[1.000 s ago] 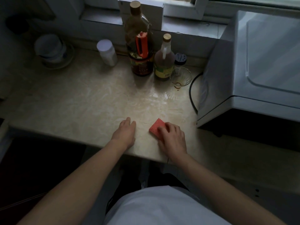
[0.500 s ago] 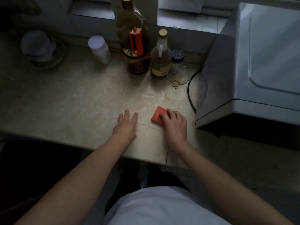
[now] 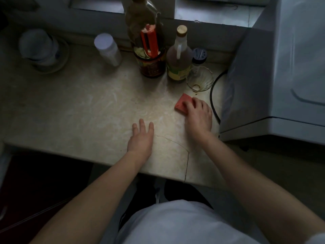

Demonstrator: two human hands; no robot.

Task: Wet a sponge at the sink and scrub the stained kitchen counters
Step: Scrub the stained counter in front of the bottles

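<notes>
A red sponge (image 3: pixel 182 103) lies flat on the pale marbled counter (image 3: pixel 79 110), just in front of a small glass. My right hand (image 3: pixel 199 118) presses down on the sponge's near right part, fingers covering half of it. My left hand (image 3: pixel 141 138) rests flat on the counter to the left of it, fingers spread, holding nothing. A thin crack runs across the counter between my two wrists. No sink is in view.
Along the back wall stand a tall dark bottle (image 3: pixel 149 44) with a red handle, an amber bottle (image 3: pixel 179 57), a shaker (image 3: pixel 198 57), a glass (image 3: pixel 199 80) and a white jar (image 3: pixel 107 48). Stacked bowls (image 3: pixel 42 50) sit far left. A microwave (image 3: pixel 274 73) and its black cord (image 3: pixel 213 95) bound the right.
My right hand has pushed the sponge away from me and to the right, from near the front edge up to the glass. The left hand stayed flat on the counter.
</notes>
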